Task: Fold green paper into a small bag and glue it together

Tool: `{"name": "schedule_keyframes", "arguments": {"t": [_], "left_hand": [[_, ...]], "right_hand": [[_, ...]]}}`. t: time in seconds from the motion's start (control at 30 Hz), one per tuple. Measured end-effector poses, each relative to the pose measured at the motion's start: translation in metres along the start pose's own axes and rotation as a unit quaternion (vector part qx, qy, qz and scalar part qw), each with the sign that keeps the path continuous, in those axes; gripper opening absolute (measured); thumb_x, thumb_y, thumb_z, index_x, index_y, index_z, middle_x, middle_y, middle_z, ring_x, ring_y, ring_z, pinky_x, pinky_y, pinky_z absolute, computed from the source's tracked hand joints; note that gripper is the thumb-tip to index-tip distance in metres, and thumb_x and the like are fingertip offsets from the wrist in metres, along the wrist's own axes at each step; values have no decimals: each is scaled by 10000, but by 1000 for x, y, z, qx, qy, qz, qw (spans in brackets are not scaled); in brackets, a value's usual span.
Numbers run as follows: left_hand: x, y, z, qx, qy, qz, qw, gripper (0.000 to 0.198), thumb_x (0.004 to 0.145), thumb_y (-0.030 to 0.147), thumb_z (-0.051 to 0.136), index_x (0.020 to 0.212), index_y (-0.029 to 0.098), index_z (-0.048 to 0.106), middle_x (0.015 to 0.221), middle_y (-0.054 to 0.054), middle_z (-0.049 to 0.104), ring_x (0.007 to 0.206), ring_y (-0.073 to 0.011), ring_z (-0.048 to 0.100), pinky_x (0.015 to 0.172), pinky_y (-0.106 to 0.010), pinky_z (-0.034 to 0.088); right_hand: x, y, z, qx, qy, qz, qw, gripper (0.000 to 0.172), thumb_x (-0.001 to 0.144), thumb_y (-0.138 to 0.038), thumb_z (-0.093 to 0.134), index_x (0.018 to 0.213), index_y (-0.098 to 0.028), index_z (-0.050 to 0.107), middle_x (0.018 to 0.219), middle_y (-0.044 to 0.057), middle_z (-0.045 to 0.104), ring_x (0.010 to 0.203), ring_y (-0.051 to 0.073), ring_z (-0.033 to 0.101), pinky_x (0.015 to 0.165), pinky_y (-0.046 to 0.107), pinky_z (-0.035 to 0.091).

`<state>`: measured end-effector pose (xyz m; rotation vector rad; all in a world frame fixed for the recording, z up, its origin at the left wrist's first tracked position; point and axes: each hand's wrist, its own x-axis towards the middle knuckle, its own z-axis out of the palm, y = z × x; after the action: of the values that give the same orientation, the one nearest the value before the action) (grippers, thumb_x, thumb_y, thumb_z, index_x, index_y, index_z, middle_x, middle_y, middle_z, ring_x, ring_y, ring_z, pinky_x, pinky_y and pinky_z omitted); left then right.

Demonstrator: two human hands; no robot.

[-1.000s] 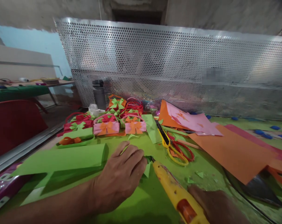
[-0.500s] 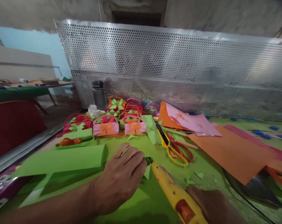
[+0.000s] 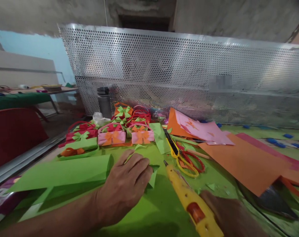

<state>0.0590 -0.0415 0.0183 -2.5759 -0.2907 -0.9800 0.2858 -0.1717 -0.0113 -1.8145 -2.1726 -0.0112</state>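
Observation:
My left hand (image 3: 126, 186) lies on the green table, its fingers curled and pressed on a small folded green paper piece (image 3: 153, 176). My right hand (image 3: 228, 217), at the bottom right, grips a yellow glue gun (image 3: 189, 200). The gun's nozzle points up and left and stands a little to the right of the green piece, apart from it. A large folded green sheet (image 3: 65, 171) lies just left of my left hand.
Yellow scissors (image 3: 180, 158) and red scissors (image 3: 194, 158) lie beyond the glue gun. Several small paper baskets (image 3: 112, 135) stand at the back, by a grey bottle (image 3: 103, 102). Orange sheets (image 3: 245, 161) and pink sheets (image 3: 203, 130) lie at the right. A perforated metal panel (image 3: 176, 72) rises behind.
The glue gun's nozzle has drawn back to the right, away from the small green piece. My left hand has stayed on the piece.

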Motion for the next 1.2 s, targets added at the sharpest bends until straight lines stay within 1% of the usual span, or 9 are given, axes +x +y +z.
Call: {"name": "schedule_keyframes", "arguments": {"t": [0.17, 0.27, 0.43, 0.53, 0.8, 0.9, 1.03, 1.13, 1.2], "left_hand": [[0, -3, 2, 7, 1, -7, 1000, 306, 895, 61, 309, 877, 118, 609, 852, -85, 632, 832, -216, 541, 851, -438, 374], [-3, -5, 3, 10, -7, -12, 1000, 263, 882, 52, 348, 905, 112, 603, 887, -88, 631, 856, -224, 541, 857, -459, 375], [-5, -8, 1, -3, -4, -32, 999, 231, 861, 39, 387, 932, 121, 591, 917, -84, 632, 879, -231, 537, 873, -489, 367], [-2, -11, 1, -38, 37, -46, 998, 198, 844, 32, 427, 907, 133, 585, 876, -64, 634, 846, -208, 543, 848, -444, 391], [6, -20, -2, -166, 95, -85, 978, 90, 821, 69, 535, 825, 151, 573, 796, -36, 626, 761, -162, 553, 746, -362, 426], [7, -19, -3, -188, 100, -88, 973, 96, 815, 62, 534, 803, 151, 568, 781, -31, 625, 745, -151, 554, 737, -354, 429], [8, -18, -3, -217, 106, -92, 966, 106, 811, 47, 529, 791, 142, 572, 768, -38, 626, 735, -148, 556, 730, -354, 434], [9, -17, -2, -239, 117, -103, 958, 100, 799, 44, 543, 770, 132, 578, 747, -44, 625, 720, -148, 564, 724, -352, 446], [9, -17, -2, -247, 121, -114, 955, 100, 794, 44, 550, 759, 132, 583, 736, -45, 625, 718, -149, 571, 712, -346, 455]], "right_hand": [[17, 21, 1, -140, 115, 72, 981, 392, 694, -225, 483, 1085, -216, 463, 522, -26, 611, 425, 201, 580, 398, 266, 318], [31, 41, -1, -189, 127, 136, 964, 493, 804, -362, 475, 1242, -161, 373, 631, 32, 671, 537, 236, 635, 459, 281, 369], [43, 61, 7, -261, 118, 134, 949, 412, 871, -298, 415, 1230, -96, 420, 742, 98, 696, 645, 250, 647, 573, 318, 409], [44, 61, 17, -263, 105, 109, 953, 418, 855, -246, 432, 1248, -106, 425, 786, 97, 703, 664, 242, 645, 635, 340, 425], [38, 58, 39, -275, 137, 74, 949, 426, 859, -203, 406, 1273, -103, 425, 595, 56, 661, 566, 226, 613, 753, 427, 421], [39, 58, 34, -275, 157, 49, 947, 388, 849, -219, 434, 1232, -167, 473, 784, 85, 695, 706, 243, 633, 869, 511, 349], [49, 40, 2, -215, 150, 36, 964, 293, 823, -279, 515, 1084, -157, 566, 991, 125, 663, 880, 295, 599, 864, 538, 343], [60, 11, -23, -32, 110, 2, 993, 262, 832, -374, 515, 1007, -192, 588, 957, 85, 658, 869, 241, 590, 759, 406, 434], [68, -9, -33, 91, 112, 3, 990, 252, 815, -365, 541, 997, -198, 590, 965, 67, 652, 899, 210, 584, 763, 359, 444]]}}
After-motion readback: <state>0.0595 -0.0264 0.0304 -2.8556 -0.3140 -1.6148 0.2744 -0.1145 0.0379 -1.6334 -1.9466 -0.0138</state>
